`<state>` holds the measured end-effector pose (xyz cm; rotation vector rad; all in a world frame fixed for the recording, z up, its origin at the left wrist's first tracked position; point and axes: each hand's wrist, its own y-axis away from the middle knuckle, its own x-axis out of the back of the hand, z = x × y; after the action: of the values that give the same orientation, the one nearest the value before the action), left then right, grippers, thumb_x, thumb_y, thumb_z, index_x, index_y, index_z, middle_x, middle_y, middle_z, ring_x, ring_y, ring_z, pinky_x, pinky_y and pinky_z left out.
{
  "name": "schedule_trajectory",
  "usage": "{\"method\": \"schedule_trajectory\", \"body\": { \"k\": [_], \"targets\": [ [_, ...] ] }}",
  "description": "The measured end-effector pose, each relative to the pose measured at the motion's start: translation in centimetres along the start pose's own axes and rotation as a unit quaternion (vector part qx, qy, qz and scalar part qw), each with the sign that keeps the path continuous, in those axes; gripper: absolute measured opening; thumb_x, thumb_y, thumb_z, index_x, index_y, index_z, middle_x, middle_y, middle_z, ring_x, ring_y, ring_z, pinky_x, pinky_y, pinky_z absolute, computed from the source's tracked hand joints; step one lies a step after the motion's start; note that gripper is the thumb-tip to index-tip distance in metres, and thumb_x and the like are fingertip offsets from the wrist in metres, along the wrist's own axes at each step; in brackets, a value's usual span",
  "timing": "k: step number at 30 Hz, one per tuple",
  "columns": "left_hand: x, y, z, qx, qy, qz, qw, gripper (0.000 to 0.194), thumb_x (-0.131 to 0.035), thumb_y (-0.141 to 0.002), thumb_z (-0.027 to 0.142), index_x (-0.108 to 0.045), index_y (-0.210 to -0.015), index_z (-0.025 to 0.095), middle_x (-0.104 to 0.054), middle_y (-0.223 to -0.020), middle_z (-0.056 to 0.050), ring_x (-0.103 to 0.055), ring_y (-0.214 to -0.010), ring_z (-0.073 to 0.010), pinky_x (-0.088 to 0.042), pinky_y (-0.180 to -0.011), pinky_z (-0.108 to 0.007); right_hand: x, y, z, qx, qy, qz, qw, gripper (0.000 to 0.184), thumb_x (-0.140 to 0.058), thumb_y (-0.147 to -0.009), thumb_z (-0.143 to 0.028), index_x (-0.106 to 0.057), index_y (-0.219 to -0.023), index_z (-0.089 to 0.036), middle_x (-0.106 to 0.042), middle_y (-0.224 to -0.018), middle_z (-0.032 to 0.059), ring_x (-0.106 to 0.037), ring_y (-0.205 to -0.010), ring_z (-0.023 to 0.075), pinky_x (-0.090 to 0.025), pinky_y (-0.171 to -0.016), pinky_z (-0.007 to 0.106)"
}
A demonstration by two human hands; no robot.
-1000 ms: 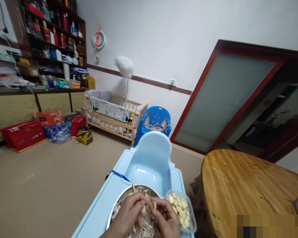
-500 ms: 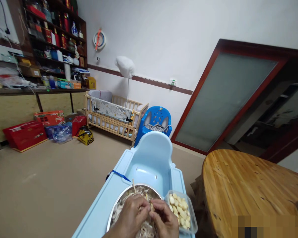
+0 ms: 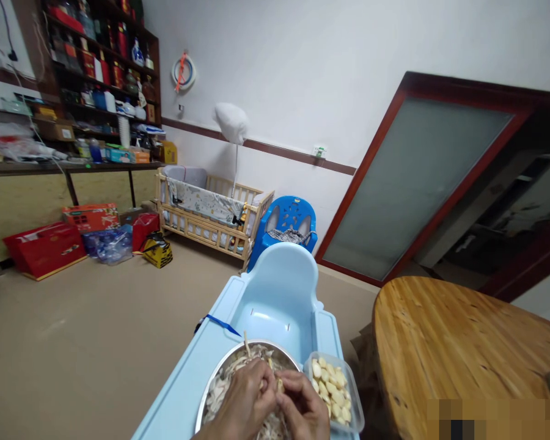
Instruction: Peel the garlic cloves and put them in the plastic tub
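Observation:
Both hands are close together above a round steel bowl (image 3: 205, 400) filled with papery garlic skins (image 3: 219, 385). My left hand (image 3: 250, 394) is closed, its thumb and fingers pinched on a garlic clove (image 3: 280, 385) that shows in part between the hands. My right hand (image 3: 302, 400) pinches the same clove from the other side; fingers hide most of it. A thin dry stalk (image 3: 246, 343) sticks up at the bowl's far rim. Right beside the bowl stands a clear plastic container (image 3: 356, 403) holding many pale peeled cloves (image 3: 332, 385).
The bowl and container rest on the tray of a light blue child's high chair (image 3: 169, 391). A wooden table (image 3: 467, 336) is close on the right. Farther off are a blue chair (image 3: 291, 214), a wooden crib (image 3: 201, 238), bags (image 3: 46, 250) on the floor and a bottle shelf (image 3: 105, 61).
The fingers have shifted slightly around the clove, with the left fingers curled a little tighter. Bowl, container and surroundings stay as they were.

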<state>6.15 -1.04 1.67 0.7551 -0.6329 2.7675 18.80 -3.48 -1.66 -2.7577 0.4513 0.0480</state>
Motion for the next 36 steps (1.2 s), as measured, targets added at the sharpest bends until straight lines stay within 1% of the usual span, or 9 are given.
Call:
{"method": "schedule_trajectory", "body": {
  "k": [4,8,10,17,21,27,30,33,36],
  "targets": [
    [0.1,-0.2,-0.1,0.002,-0.009,0.003,1.000,0.015,-0.040,-0.072,0.009,-0.046,-0.062,0.018,-0.058,-0.064,-0.004,-0.056,-0.059,-0.0178,-0.039,-0.055,-0.024,0.5,-0.4,-0.7,-0.084,-0.079,0.024,0.993,0.022,-0.081,-0.051,-0.034,-0.069,-0.063,-0.020,-0.069,-0.075,0.0049,-0.063,-0.071,0.0201,-0.050,-0.066,0.027],
    [0.3,-0.1,0.0,0.002,-0.030,-0.001,1.000,0.016,-0.039,-0.072,0.007,-0.046,-0.063,0.018,-0.058,-0.064,-0.004,-0.057,-0.060,-0.0176,-0.039,-0.055,-0.024,0.7,-0.6,-1.5,-0.158,-0.152,0.026,0.975,0.027,-0.082,-0.052,-0.035,-0.068,-0.069,-0.018,-0.069,-0.069,0.0032,-0.062,-0.059,0.0150,-0.049,-0.056,0.023],
    [0.5,0.0,0.1,0.002,-0.043,-0.006,0.999,0.016,-0.038,-0.072,0.007,-0.046,-0.063,0.018,-0.058,-0.065,-0.004,-0.057,-0.060,-0.0175,-0.039,-0.055,-0.024,0.6,-0.6,-1.9,-0.187,-0.174,0.016,0.967,0.029,-0.081,-0.053,-0.034,-0.068,-0.073,-0.017,-0.068,-0.064,0.0029,-0.062,-0.057,0.0148,-0.049,-0.056,0.023],
    [0.8,0.2,0.1,0.007,-0.088,-0.018,0.996,0.018,-0.036,-0.075,0.008,-0.047,-0.065,0.018,-0.059,-0.066,-0.006,-0.057,-0.060,-0.0185,-0.041,-0.054,-0.026,0.5,-0.7,-2.2,-0.211,-0.199,0.029,0.956,0.030,-0.082,-0.054,-0.030,-0.069,-0.076,-0.017,-0.070,-0.072,0.0029,-0.063,-0.058,0.0130,-0.050,-0.057,0.021],
    [0.8,0.5,-0.3,0.002,-0.092,-0.019,0.996,0.018,-0.036,-0.075,0.008,-0.049,-0.066,0.018,-0.059,-0.066,-0.005,-0.058,-0.060,-0.0189,-0.043,-0.054,-0.027,0.8,-0.7,-2.2,-0.187,-0.143,0.014,0.972,0.028,-0.079,-0.058,-0.034,-0.071,-0.079,-0.017,-0.071,-0.077,0.0052,-0.064,-0.062,0.0160,-0.051,-0.060,0.024],
    [1.3,0.7,-0.4,-0.059,-0.047,-0.010,0.997,0.024,-0.033,-0.084,0.011,-0.053,-0.073,0.019,-0.061,-0.073,-0.006,-0.060,-0.067,-0.0187,-0.047,-0.062,-0.029,0.6,-0.4,-1.5,-0.113,-0.016,-0.001,0.993,0.029,-0.073,-0.063,-0.042,-0.073,-0.081,-0.019,-0.073,-0.083,0.0084,-0.066,-0.078,0.0247,-0.052,-0.073,0.032],
    [1.3,0.7,-0.3,-0.077,-0.035,-0.008,0.996,0.026,-0.034,-0.082,0.008,-0.056,-0.080,0.019,-0.061,-0.078,-0.006,-0.061,-0.072,-0.0191,-0.049,-0.065,-0.030,0.3,-0.1,-0.8,-0.061,0.030,0.011,0.998,0.032,-0.068,-0.065,-0.047,-0.073,-0.081,-0.020,-0.074,-0.082,0.0088,-0.066,-0.077,0.0261,-0.052,-0.076,0.036],
    [1.1,0.8,-0.3,-0.082,-0.029,-0.006,0.996,0.028,-0.035,-0.081,0.006,-0.057,-0.091,0.019,-0.062,-0.083,-0.007,-0.062,-0.076,-0.0190,-0.050,-0.068,-0.030,0.1,0.0,-0.6,-0.009,0.075,0.015,0.997,0.030,-0.063,-0.069,-0.047,-0.074,-0.082,-0.022,-0.074,-0.082,0.0082,-0.067,-0.078,0.0250,-0.052,-0.077,0.035],
    [0.9,0.8,-0.5,-0.087,-0.024,-0.010,0.996,0.024,-0.037,-0.084,0.009,-0.057,-0.092,0.019,-0.063,-0.084,-0.006,-0.062,-0.078,-0.0184,-0.049,-0.070,-0.029,0.0,-0.1,-0.9,0.021,0.113,-0.021,0.993,0.026,-0.062,-0.072,-0.043,-0.074,-0.085,-0.023,-0.074,-0.087,0.0082,-0.067,-0.082,0.0251,-0.052,-0.078,0.034]
  ]
}}
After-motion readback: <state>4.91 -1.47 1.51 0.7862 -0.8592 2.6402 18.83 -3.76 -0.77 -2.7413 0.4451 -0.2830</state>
